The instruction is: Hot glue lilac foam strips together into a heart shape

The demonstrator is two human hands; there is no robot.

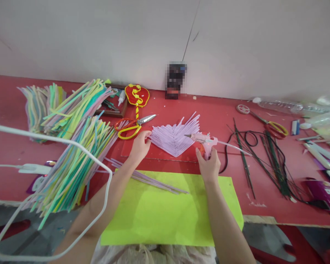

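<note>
Red table (11,154): right grip (209,165) holds glue gun (205,141); left grip (139,146) touches lilac fan (174,137).

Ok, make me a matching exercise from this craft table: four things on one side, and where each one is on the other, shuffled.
Things:
1. pink plastic glue gun
2. lilac heart-shaped pipe-cleaner piece
3. yellow-handled metal scissors
4. lime-green paper sheet

Places:
A. touched at its left edge by the left hand
B. nearest the person, under both forearms
C. gripped by the right hand
D. lying left of the heart

Pairs: 1-C, 2-A, 3-D, 4-B
</note>
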